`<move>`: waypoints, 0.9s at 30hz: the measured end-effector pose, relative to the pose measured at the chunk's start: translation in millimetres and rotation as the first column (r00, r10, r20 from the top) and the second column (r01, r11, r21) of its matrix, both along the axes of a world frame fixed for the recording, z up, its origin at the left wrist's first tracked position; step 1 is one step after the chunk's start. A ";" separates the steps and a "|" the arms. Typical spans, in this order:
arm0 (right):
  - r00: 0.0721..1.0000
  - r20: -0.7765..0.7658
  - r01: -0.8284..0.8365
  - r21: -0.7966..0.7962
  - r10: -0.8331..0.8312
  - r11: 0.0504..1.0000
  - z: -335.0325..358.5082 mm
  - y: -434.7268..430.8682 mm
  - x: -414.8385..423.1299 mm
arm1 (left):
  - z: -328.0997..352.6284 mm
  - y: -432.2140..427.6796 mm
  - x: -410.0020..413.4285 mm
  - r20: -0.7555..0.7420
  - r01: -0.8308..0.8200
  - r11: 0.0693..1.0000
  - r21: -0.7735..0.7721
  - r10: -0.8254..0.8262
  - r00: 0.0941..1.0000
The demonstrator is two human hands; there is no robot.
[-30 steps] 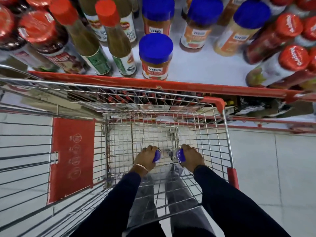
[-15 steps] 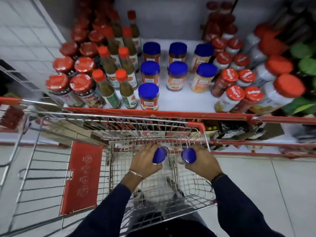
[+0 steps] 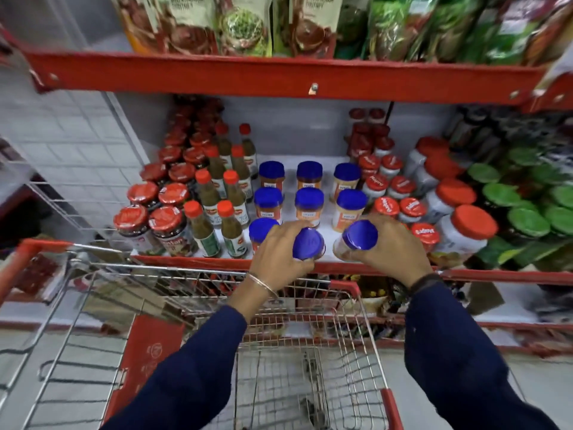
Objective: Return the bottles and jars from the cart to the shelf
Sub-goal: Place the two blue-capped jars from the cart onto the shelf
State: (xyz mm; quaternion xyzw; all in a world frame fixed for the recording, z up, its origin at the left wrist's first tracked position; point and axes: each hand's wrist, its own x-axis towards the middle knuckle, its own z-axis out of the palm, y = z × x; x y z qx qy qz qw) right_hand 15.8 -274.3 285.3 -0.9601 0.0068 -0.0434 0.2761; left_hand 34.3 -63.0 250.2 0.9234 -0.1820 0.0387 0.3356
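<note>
My left hand [image 3: 280, 249] grips a blue-lidded jar [image 3: 308, 244] at the front edge of the white shelf [image 3: 328, 257], just right of another blue-lidded jar [image 3: 259, 231] standing there. My right hand [image 3: 393, 246] holds a second blue-lidded jar [image 3: 359, 235], tilted, over the shelf's front right gap. Behind them stand two rows of matching blue-lidded jars [image 3: 308, 200]. The wire cart [image 3: 310, 361] is below my arms, its basket seemingly without jars.
Red-capped sauce bottles [image 3: 231, 225] and red-lidded dark jars [image 3: 164, 225] fill the shelf's left side. White jars with red lids [image 3: 465, 231] and green-lidded jars [image 3: 527, 221] crowd the right. A red upper shelf [image 3: 279, 77] with pouches hangs overhead. The cart's red flap [image 3: 148, 358] is at left.
Both hands lifted the two blue-lidded jars out of the cart and carried them up and forward to the shelf's front edge. The view tilted up, showing the upper shelf.
</note>
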 end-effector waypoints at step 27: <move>0.959 -0.283 -0.142 -0.387 0.029 0.911 -24.8 -1.3 51.5 | -33.4 -20.0 46.8 0.036 0.113 0.991 0.067 -0.116 0.993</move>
